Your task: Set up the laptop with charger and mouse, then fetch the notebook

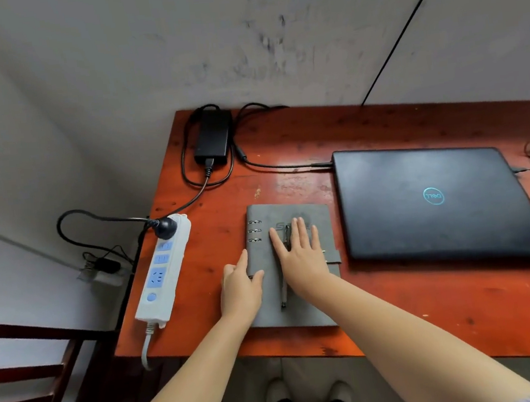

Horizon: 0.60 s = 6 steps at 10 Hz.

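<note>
Head view: two flat hands, left hand [240, 290] and right hand [300, 256], press one notebook [301, 311]; one laptop [434, 202].

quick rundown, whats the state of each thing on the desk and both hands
laptop: lid closed, charger cable plugged into its left side
notebook: closed, flat on the desk, a pen on its cover
charger brick: on the desk, its plug in the power strip
left hand: fingers straight, at the notebook's left edge
right hand: flat, pressing on the cover and pen
</note>
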### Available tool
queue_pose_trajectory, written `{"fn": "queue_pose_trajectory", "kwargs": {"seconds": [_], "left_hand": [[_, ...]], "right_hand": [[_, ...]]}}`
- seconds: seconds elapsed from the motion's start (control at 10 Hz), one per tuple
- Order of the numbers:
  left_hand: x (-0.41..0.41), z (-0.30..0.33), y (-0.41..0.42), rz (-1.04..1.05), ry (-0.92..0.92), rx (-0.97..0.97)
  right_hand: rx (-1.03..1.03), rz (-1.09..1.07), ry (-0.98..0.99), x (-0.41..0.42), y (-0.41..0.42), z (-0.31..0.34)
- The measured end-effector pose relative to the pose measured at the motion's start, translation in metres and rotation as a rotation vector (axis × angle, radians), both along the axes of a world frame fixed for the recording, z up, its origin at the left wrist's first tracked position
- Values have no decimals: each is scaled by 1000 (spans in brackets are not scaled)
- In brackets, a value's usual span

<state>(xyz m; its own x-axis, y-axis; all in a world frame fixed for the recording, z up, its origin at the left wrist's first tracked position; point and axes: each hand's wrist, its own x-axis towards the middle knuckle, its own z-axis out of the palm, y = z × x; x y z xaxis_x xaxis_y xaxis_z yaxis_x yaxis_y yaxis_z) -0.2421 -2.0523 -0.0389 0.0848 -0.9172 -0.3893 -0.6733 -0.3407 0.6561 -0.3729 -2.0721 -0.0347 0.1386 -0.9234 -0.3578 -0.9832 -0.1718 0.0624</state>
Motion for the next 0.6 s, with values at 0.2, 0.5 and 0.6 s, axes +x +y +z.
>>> {"fn": "queue_pose_trajectory", "kwargs": {"seconds": [0.2,0.5,0.6], "left_hand": [[0,1,-1,-1,-33,38],[-14,14,-2,-26,-220,70],[-22,26,-3,-49,-326,-13]], "right_hand": [[44,-20,-28,-2,-1,4],[57,-65,-165,-29,3,22],[77,-76,-248,-43,5,35]]}}
